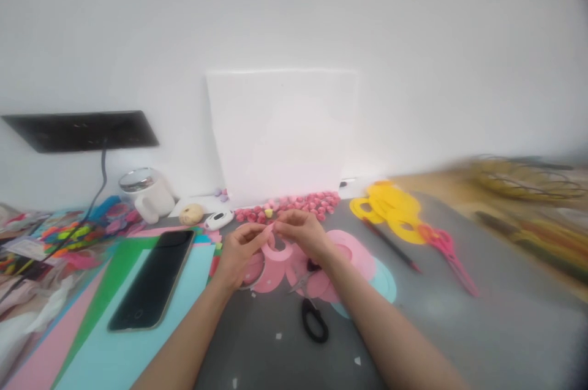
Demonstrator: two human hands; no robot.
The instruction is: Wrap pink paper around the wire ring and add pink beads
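Both hands meet above the middle of the grey table, pinching a pink paper strip (278, 253) that curls in a loop below the fingers. My left hand (239, 250) is closed on its left end, and my right hand (303, 234) is closed on the strip near its top. Underneath and beside them lie pink paper circles (353, 255), some cut into rings. Black-handled scissors (315, 321) rest on the table between my forearms, their blades partly over the pink paper. Just behind the hands is a row of small rolled pink paper flowers (316, 203).
A phone (154, 280) lies on coloured paper sheets (98, 292) at left, with a white mug (149, 194) behind. To the right are yellow paper rings (390, 206), a pencil (395, 247) and pink scissors (450, 255). A white board (285, 133) leans on the wall.
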